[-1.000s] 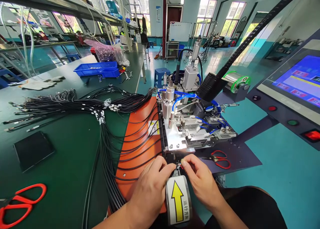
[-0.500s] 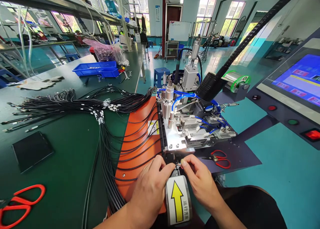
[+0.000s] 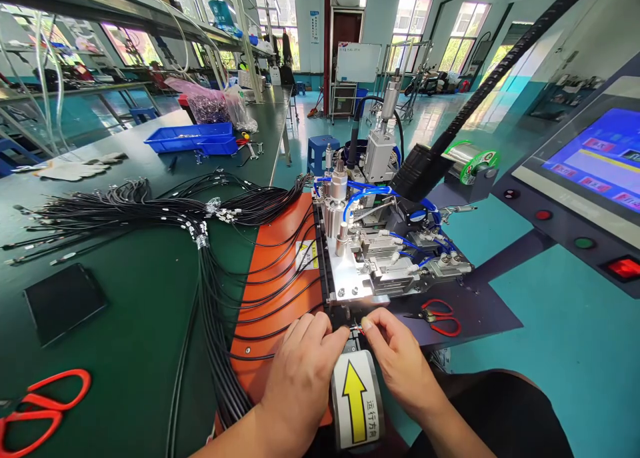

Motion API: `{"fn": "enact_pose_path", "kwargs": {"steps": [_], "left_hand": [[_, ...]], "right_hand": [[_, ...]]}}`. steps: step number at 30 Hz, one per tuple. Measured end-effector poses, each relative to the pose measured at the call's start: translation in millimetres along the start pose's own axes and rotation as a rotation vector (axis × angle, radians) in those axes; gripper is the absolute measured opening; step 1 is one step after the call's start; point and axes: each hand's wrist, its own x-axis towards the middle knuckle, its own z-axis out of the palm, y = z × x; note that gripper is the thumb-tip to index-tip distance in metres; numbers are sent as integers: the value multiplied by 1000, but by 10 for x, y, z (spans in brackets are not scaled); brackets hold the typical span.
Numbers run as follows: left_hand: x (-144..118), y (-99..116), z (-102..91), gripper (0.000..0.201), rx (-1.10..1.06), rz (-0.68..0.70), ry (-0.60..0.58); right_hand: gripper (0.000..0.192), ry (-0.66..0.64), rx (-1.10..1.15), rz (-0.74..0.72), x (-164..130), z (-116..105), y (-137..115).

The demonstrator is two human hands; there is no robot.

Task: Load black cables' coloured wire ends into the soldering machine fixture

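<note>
My left hand is closed over the end of a black cable at the front of the bench machine; its thumb points right and the curled fingers hide most of the grip. Close beside it, my right hand pinches thin wire ends, one of them reddish, between thumb and index finger. Both fingertips meet just above a narrow metal track, behind a white guide cover with a yellow arrow. Several more black cables run across the orange sloped plate into the machine's edge.
Red-handled cutters lie on the machine base to the right. Red scissors, a black flat pad, a large cable bundle and a blue tray are on the green table. A control screen stands at right.
The fingers of my left hand have shifted slightly left and flattened over the cable. My right hand keeps its pinch in nearly the same place.
</note>
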Motion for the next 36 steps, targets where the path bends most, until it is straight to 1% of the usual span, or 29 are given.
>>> {"fn": "enact_pose_path", "kwargs": {"steps": [8,11,13,16,18,21,24,27,30,33,36], "left_hand": [[19,13,-5,21,8,41,-1],[24,11,3,20,-5,39,-6],[28,9,9,19,-5,38,-7],[32,3,18,20,9,53,24],[30,-4,26,20,14,60,39],[27,-10,35,19,12,64,38],[28,-8,32,20,12,54,33],[30,0,18,21,3,46,23],[26,9,12,21,-3,39,5],[20,15,26,21,5,35,2],[15,6,40,22,12,44,5]], "right_hand": [[38,12,-1,27,-4,-21,48],[41,45,-47,61,-61,-48,4],[42,39,-78,91,-95,-47,-45],[39,26,-117,101,-110,-17,-113],[37,54,-161,82,-101,4,-140],[35,91,-256,7,-87,6,-151],[34,67,-312,-56,-82,-24,-141],[33,13,-298,-90,-72,-60,-111],[33,-10,-294,-114,-53,-88,-66],[33,7,-341,-124,-45,-113,-50],[23,52,-415,-230,-50,-127,-87]]}}
